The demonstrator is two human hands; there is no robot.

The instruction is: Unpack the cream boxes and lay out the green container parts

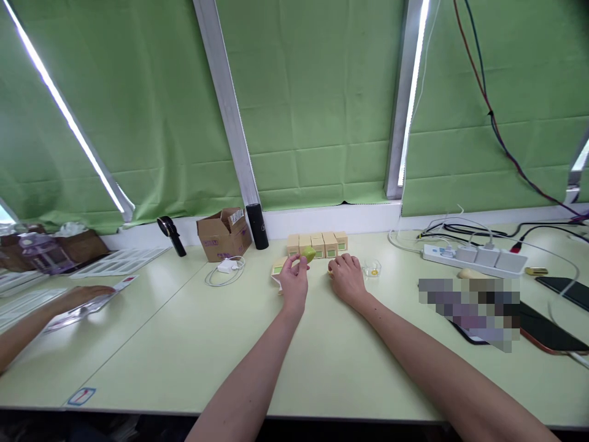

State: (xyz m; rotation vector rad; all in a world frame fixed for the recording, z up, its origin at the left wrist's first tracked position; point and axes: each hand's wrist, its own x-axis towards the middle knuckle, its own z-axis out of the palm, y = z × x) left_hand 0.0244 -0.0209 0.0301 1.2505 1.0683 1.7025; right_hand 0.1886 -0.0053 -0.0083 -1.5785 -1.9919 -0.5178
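My left hand (294, 279) pinches a small yellow-green, lemon-shaped object (308, 253) between thumb and fingers, raised over the table. Just left of that hand, and partly behind it, is a small pale-yellow box (278, 267) with a white part showing below. My right hand (346, 275) rests low at the table with its fingers curled in. A bit of something yellowish shows at its fingertips, too small to name. Close to its right side lies a small clear plastic piece (372, 269) with a yellow spot. Beyond both hands, several small pale-yellow boxes (317, 244) stand in a row.
A cardboard box (224, 234), black cylinder (257, 227), handheld fan (171, 236) and white charger with cable (227, 265) stand left. At right are a power strip (473, 259) and phones (552, 325). Another person's hand (89, 296) works at far left.
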